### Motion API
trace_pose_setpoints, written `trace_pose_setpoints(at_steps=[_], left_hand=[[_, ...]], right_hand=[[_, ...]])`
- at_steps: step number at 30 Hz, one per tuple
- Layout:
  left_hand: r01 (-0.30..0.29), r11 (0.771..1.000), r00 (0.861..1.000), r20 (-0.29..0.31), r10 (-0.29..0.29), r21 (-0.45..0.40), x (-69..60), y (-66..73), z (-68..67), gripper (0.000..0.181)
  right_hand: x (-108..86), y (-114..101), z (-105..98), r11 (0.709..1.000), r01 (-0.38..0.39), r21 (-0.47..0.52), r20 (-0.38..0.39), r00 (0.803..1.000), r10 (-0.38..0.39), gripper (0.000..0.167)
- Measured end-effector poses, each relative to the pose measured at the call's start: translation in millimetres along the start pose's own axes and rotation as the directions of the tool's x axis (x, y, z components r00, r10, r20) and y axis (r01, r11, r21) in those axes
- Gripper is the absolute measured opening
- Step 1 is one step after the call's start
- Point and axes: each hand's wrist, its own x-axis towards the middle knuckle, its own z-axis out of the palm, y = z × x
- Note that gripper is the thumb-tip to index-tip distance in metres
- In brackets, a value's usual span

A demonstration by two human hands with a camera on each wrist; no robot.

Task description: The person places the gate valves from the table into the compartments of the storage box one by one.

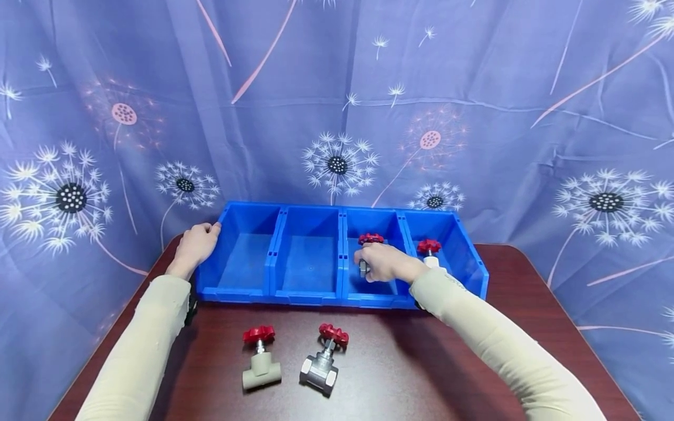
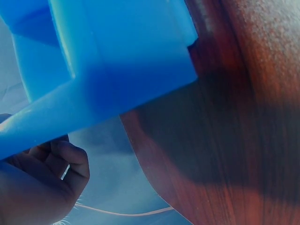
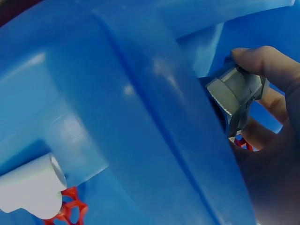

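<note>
My right hand is inside the third compartment from the left of a blue divided bin. It grips the metal body of a gate valve, whose red handwheel shows just beyond the fingers. My left hand holds the bin's left side wall near the back, its fingers curled at the edge; the wall hides part of them in the left wrist view. A white valve with a red handwheel lies in the rightmost compartment, partly behind my right sleeve.
On the brown table in front of the bin, a beige valve with a red handwheel lies left of a second metal valve. A purple dandelion-print curtain hangs close behind the bin.
</note>
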Motion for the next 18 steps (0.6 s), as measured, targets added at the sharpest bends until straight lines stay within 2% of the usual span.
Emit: trace_pose_setpoints(at_steps=[13, 18], left_hand=[[0.002, 1.0, 1.0, 0.002, -0.002, -0.005, -4.9, 4.4, 0.7, 0.054], [0.0, 1.0, 1.0, -0.008, 0.0, -0.006, -3.6, 4.0, 0.7, 0.055]], right_hand=[[24.2, 12, 16, 0.996, -0.085, 0.03, 0.022, 0.996, 0.085, 0.033], [30.8, 14, 19, 0.989, -0.144, 0.023, 0.042, 0.989, 0.143, 0.034]])
